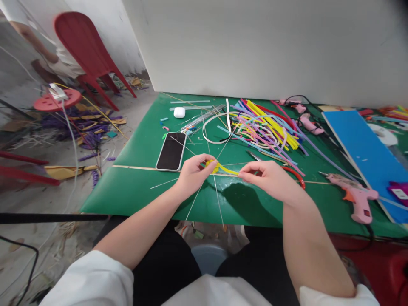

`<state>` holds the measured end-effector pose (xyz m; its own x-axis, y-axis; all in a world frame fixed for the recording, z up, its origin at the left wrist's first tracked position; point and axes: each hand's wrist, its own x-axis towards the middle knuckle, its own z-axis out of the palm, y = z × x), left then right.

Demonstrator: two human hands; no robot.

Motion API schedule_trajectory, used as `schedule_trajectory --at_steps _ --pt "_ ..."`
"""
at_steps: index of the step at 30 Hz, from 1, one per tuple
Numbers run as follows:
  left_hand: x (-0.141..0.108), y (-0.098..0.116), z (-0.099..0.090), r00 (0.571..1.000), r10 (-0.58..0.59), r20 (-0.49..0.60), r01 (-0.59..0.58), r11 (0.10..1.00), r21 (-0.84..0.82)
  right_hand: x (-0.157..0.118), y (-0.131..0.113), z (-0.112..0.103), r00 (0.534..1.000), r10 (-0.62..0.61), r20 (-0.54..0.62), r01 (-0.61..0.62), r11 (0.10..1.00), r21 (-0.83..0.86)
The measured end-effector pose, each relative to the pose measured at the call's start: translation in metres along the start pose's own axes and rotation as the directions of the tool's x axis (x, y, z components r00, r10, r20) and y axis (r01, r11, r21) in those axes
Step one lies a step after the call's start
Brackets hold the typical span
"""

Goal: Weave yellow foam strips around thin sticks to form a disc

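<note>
My left hand (196, 173) pinches a small yellow woven disc (213, 166) at the hub of several thin wire spokes (218, 199) that fan out over the green table. From that disc a yellow pipe cleaner (228, 171) runs to the right. Its free end is gripped between the thumb and fingers of my right hand (264, 176). Scissors with red handles (299, 176) lie partly hidden behind my right hand. Just left of the spokes rests a smartphone (172, 151) with a dark screen.
A pile of coloured pipe cleaners (267, 125) spreads across the back. On the right are a pink glue gun (355, 193) and a blue board (353, 140). A white earbud case (179, 112) sits behind the phone. Another person (41, 46) is near a red chair (84, 46).
</note>
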<state>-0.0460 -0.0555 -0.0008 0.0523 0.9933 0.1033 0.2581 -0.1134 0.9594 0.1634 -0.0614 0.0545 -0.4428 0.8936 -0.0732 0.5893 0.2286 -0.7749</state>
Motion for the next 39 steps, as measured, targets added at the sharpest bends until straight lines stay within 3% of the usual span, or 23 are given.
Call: schedule_trajectory --at_steps 2,5,10,14,18,24,28,30,32,35,39 --pt "0.0 0.0 0.0 1.0 0.009 -0.025 -0.008 1.0 0.03 -0.003 -0.004 0.005 0.994 -0.06 -0.088 0.043 0.983 -0.181" --pt "0.0 -0.001 0.0 0.999 -0.001 -0.049 0.003 0.999 0.033 -0.008 -0.014 0.017 0.961 -0.198 -0.191 0.085 0.875 -0.477" --pt "0.001 -0.005 0.001 0.997 -0.019 -0.069 0.016 0.999 -0.046 -0.011 -0.026 0.039 0.914 -0.373 -0.158 0.161 0.693 -0.702" --pt "0.002 -0.004 0.002 0.995 -0.042 -0.09 0.041 0.999 -0.021 -0.014 -0.032 0.05 0.898 -0.429 -0.099 0.224 0.638 -0.737" --pt "0.001 -0.004 0.002 0.998 -0.058 -0.035 0.058 0.998 0.002 -0.016 -0.036 0.05 0.881 -0.457 -0.126 0.271 0.704 -0.656" --pt "0.003 -0.005 0.003 0.974 -0.12 0.191 0.165 0.956 -0.243 -0.021 -0.033 0.018 0.942 -0.331 -0.051 0.313 0.925 -0.216" --pt "0.004 -0.004 0.003 0.966 -0.132 0.22 0.189 0.946 -0.264 -0.023 -0.025 -0.002 0.954 -0.296 0.037 0.298 0.953 -0.056" --pt "0.003 -0.003 0.003 0.963 -0.139 0.231 0.198 0.945 -0.259 -0.02 -0.019 -0.002 0.935 -0.353 -0.002 0.349 0.925 -0.149" --pt "0.003 -0.002 0.004 0.96 -0.142 0.242 0.205 0.943 -0.261 -0.014 -0.015 0.004 0.903 -0.427 -0.052 0.383 0.853 -0.354" --pt "0.003 -0.002 0.005 0.955 -0.14 0.262 0.212 0.939 -0.27 -0.007 -0.012 0.019 0.877 -0.48 -0.001 0.386 0.706 -0.593" --pt "0.003 -0.002 0.005 0.946 -0.144 0.289 0.23 0.93 -0.288 -0.001 -0.015 0.035 0.839 -0.543 0.042 0.419 0.596 -0.685"
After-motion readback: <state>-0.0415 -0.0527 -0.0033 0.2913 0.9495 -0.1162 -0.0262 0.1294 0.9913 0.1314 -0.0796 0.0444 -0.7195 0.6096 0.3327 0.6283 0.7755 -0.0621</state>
